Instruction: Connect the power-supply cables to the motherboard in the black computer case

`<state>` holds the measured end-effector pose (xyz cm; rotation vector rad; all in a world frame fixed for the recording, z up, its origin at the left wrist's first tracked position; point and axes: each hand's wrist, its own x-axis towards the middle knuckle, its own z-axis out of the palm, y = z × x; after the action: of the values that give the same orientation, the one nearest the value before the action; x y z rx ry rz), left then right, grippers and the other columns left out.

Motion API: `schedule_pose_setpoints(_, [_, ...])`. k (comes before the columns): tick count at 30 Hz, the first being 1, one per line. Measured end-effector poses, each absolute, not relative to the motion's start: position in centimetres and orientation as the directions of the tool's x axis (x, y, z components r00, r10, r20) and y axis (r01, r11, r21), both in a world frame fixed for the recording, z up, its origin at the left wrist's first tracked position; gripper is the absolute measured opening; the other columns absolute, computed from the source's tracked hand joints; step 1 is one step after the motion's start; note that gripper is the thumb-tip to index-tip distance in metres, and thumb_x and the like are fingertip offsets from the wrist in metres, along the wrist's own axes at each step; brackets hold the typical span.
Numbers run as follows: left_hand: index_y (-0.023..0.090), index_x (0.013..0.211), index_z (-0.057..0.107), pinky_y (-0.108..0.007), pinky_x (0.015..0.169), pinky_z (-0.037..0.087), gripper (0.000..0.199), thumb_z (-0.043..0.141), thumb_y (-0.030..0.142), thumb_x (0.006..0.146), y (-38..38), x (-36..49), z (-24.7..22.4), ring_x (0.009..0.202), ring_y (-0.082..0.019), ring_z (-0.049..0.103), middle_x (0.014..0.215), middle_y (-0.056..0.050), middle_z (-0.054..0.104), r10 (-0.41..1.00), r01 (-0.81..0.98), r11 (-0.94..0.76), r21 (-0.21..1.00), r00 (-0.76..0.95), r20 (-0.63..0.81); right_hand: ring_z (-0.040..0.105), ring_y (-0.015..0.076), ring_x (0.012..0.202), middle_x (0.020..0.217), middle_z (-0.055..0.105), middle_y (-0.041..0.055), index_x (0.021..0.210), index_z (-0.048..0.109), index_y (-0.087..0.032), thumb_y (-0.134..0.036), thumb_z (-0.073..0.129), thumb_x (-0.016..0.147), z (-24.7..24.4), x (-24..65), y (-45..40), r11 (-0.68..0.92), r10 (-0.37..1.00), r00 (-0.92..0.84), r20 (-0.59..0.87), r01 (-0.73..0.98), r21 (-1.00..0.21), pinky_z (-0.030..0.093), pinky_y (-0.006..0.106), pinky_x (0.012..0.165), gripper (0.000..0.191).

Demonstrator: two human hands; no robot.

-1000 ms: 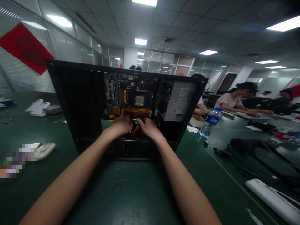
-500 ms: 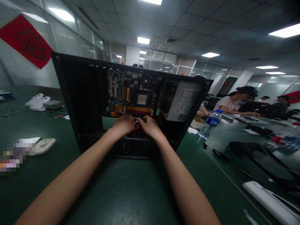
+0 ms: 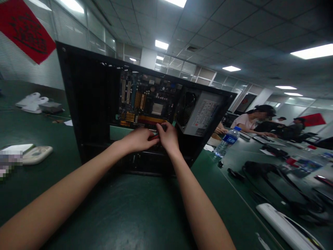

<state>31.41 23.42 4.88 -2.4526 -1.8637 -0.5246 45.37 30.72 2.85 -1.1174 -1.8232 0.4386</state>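
An open black computer case (image 3: 93,62) stands upright on the green table, its inside facing me. Within it are a motherboard (image 3: 145,99) with a bare square processor (image 3: 157,108) and, at the right, a silver power supply (image 3: 204,116) with a fan. Just below the memory slots, my left hand (image 3: 142,139) pinches red and dark cables (image 3: 155,136). My right hand (image 3: 168,137) is beside it, closed at the same cables, with thumb and index finger bent together. What lies between its fingertips is too small to tell.
A water bottle (image 3: 227,141) stands right of the case, near a person (image 3: 246,122) seated across the table (image 3: 130,215). Black cables (image 3: 275,180) and a white power strip (image 3: 288,225) lie at the right. A beige tray (image 3: 37,155) and white items (image 3: 32,103) lie left.
My left hand has moved slightly right and down, with red cables now showing at its fingertips. My right hand has risen a little with its fingers bent. The view has shifted.
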Motion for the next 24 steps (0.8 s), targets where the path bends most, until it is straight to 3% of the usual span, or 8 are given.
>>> schedule_pose_setpoints(4, [0.016,0.079,0.076,-0.031,0.062,0.044,0.037,0.05,0.036,0.097,24.1,31.0,4.6,0.063,-0.022,0.063,0.071,-0.009,0.073,0.952,0.927,-0.276,0.252,0.228,0.202,0.07,0.0211,0.1,0.106,0.077,0.0092,0.108,0.068,-0.018,-0.039,0.057,0.102,2.7,45.5,30.6,0.534,0.827,-0.163,0.538,0.53,-0.659,0.048,0.027,0.087,0.025])
schedule_pose_setpoints(7, [0.016,0.081,0.077,-0.032,0.064,0.045,0.032,0.05,0.029,0.094,24.3,30.8,4.4,0.067,-0.023,0.066,0.075,-0.011,0.074,0.964,0.952,-0.204,0.227,0.156,0.214,0.068,0.0224,0.108,0.114,0.074,0.0111,0.113,0.068,-0.017,-0.033,0.053,0.104,2.7,45.7,30.4,0.557,0.793,-0.165,0.587,0.586,-0.589,0.047,0.029,0.094,0.024])
schedule_pose_setpoints(11, [0.016,0.083,0.077,-0.033,0.066,0.046,0.029,0.051,0.027,0.091,24.2,30.8,4.7,0.072,-0.025,0.069,0.079,-0.013,0.076,0.972,0.974,-0.115,0.196,0.07,0.224,0.065,0.0244,0.111,0.114,0.07,0.0151,0.107,0.074,-0.013,-0.021,0.05,0.103,3.3,46.3,30.5,0.583,0.744,-0.225,0.629,0.678,-0.448,0.046,0.031,0.099,0.025])
schedule_pose_setpoints(17, [0.019,0.082,0.078,-0.034,0.066,0.045,0.031,0.049,0.028,0.089,24.2,30.7,4.8,0.073,-0.026,0.069,0.082,-0.013,0.076,0.975,0.974,-0.095,0.206,0.049,0.217,0.067,0.0234,0.118,0.122,0.074,0.0141,0.119,0.077,-0.012,-0.009,0.054,0.096,3.5,46.9,31.1,0.633,0.755,-0.451,0.476,0.689,-0.352,0.045,0.03,0.106,0.032])
schedule_pose_setpoints(21, [0.017,0.081,0.077,-0.034,0.067,0.044,0.031,0.049,0.026,0.088,24.5,30.5,4.6,0.07,-0.024,0.067,0.078,-0.013,0.075,0.971,0.969,-0.158,0.192,0.117,0.208,0.068,0.0262,0.119,0.123,0.075,0.0149,0.119,0.078,-0.013,-0.013,0.057,0.095,3.0,46.9,31.1,0.664,0.734,-0.514,0.443,0.678,-0.315,0.047,0.031,0.106,0.033])
schedule_pose_setpoints(24, [0.016,0.078,0.076,-0.033,0.063,0.041,0.031,0.05,0.03,0.09,24.5,30.5,4.6,0.065,-0.023,0.064,0.073,-0.011,0.073,0.976,0.961,-0.172,0.216,0.137,0.172,0.069,0.0258,0.12,0.122,0.077,0.0127,0.122,0.078,-0.016,-0.006,0.055,0.092,3.0,46.9,30.9,0.659,0.744,-0.526,0.413,0.682,-0.318,0.047,0.03,0.107,0.038])
